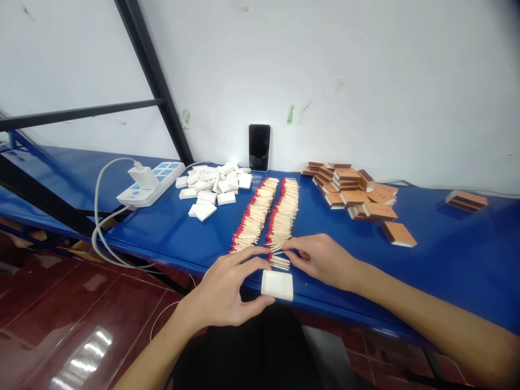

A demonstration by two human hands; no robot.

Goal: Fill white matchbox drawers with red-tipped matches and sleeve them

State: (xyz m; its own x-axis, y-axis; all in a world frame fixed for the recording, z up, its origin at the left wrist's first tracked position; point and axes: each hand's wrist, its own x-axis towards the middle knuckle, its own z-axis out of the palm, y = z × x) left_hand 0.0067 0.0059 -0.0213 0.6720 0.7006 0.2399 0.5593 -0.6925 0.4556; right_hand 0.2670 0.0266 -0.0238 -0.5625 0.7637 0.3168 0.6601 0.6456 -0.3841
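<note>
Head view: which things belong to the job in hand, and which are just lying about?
Likely in the job:
two rows of matches, the right row at the right hand
open white tray by the left hand
pile of small white boxes
heap of orange boxes

Probably just lying about:
phone
power strip
white charger

Room to pass lies between the matches (284, 208) and orange boxes (352, 198); white boxes (205, 185) crowd leftward.
</note>
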